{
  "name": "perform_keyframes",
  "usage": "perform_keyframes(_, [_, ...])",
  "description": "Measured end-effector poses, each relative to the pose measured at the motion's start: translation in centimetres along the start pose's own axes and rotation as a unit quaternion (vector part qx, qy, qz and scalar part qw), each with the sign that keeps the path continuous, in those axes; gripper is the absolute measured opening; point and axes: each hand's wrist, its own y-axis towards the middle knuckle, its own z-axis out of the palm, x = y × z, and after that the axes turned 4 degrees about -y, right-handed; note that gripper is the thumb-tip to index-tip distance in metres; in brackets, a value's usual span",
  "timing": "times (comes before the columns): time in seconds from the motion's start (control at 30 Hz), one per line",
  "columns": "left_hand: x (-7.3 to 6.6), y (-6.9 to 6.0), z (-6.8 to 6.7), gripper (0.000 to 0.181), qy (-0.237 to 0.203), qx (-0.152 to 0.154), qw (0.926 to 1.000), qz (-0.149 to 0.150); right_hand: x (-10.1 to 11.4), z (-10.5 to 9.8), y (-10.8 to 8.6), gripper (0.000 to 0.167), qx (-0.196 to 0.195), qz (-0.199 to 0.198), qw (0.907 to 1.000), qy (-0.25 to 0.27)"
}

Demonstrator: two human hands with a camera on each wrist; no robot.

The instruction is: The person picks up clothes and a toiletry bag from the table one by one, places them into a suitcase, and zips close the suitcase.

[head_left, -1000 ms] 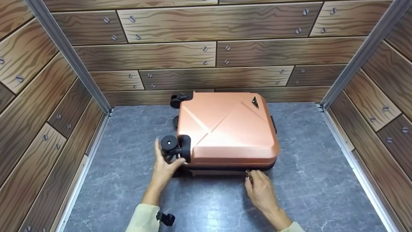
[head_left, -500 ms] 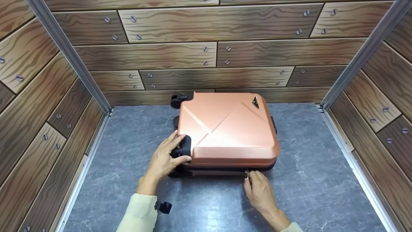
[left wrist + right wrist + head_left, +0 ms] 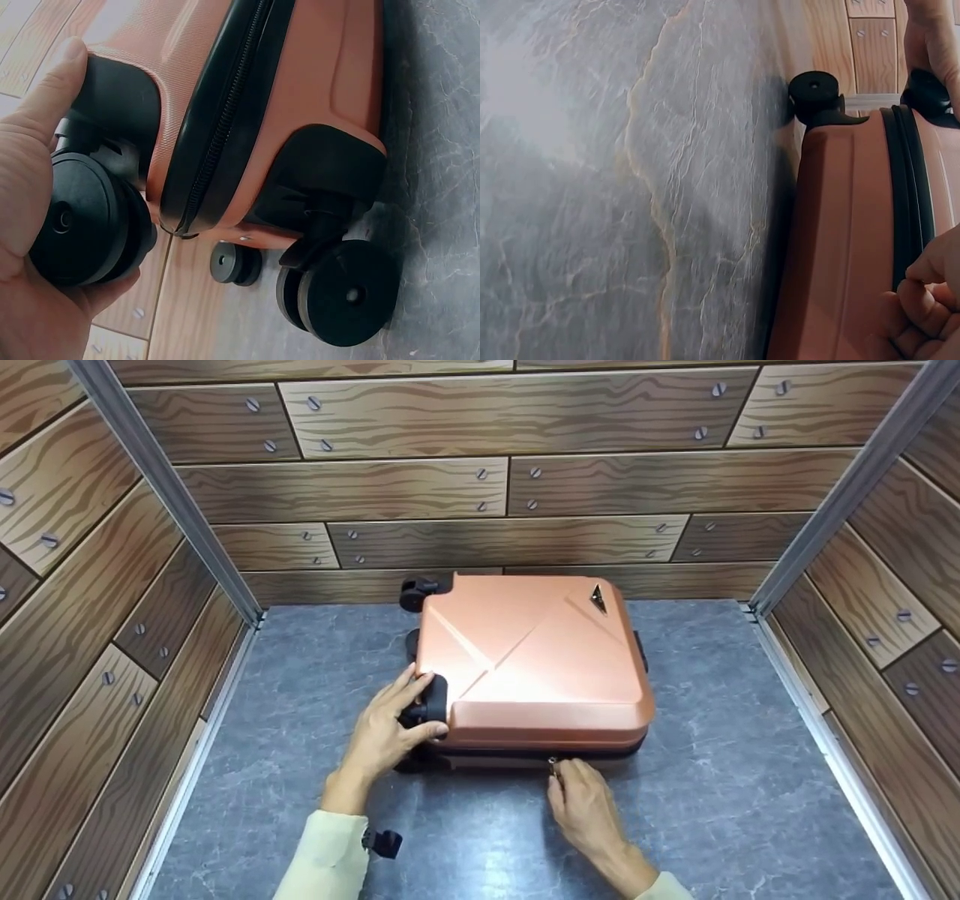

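Note:
A rose-gold hard-shell suitcase (image 3: pixel 525 652) lies flat on the grey floor, its wheels toward the left. My left hand (image 3: pixel 382 735) curls round the black wheel (image 3: pixel 82 217) at the near left corner, thumb on the black corner guard (image 3: pixel 120 97). At the near side, my right hand (image 3: pixel 589 810) pinches a small metal zipper pull (image 3: pixel 553 765). In the right wrist view, the fingers of my right hand (image 3: pixel 934 300) are bent against the black zipper band (image 3: pixel 906 187); the pull is hidden there. The zipper teeth look closed near the wheels in the left wrist view.
Wood-patterned walls (image 3: pixel 405 487) enclose the grey marbled floor (image 3: pixel 300 660) at the back and both sides, with metal posts in the corners. The suitcase's far side lies near the back wall. A black device (image 3: pixel 384 842) is strapped to my left wrist.
My left hand has moved over the near wheel and gripped it. My right hand has slid left along the suitcase's near side with the zipper pull. The suitcase has stayed in place.

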Motion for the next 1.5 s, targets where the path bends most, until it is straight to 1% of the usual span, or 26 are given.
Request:
perform_keyframes(0.13, [-0.2,-0.1,0.0,0.082,-0.001,-0.005,1.0,0.001,0.1,0.2,0.2,0.019,-0.009,-0.019,0.9998,0.003])
perform_keyframes(0.23, [-0.2,-0.1,-0.1,0.082,-0.001,-0.007,1.0,0.0,0.2,0.4,0.2,0.017,-0.013,-0.025,0.9996,0.003])
perform_keyframes(0.5, [-0.1,0.0,0.1,0.081,0.001,-0.012,0.9999,0.003,0.6,0.6,0.4,0.017,-0.004,-0.036,0.9993,0.0])
perform_keyframes(0.9, [0.1,0.0,0.1,0.081,0.006,-0.01,0.9999,0.0,1.0,0.7,0.7,0.018,0.007,-0.044,0.999,-0.008])
perform_keyframes(0.97, [0.1,0.0,0.1,0.081,0.006,-0.011,0.9999,0.003,1.0,0.7,0.8,0.019,0.009,-0.045,0.9989,-0.008])
perform_keyframes(1.17, [0.1,0.1,0.2,0.081,0.005,-0.005,1.0,-0.004,1.2,0.6,0.9,0.02,0.014,-0.05,0.9986,-0.008])
perform_keyframes(1.33, [0.1,0.1,0.2,0.081,0.004,-0.001,0.9999,-0.012,1.4,0.5,1.0,0.022,0.022,-0.038,0.999,-0.005])
perform_keyframes(1.5, [0.0,0.1,0.2,0.081,0.007,-0.006,0.9999,-0.01,1.7,0.5,1.2,0.021,0.021,-0.036,0.9991,0.003])
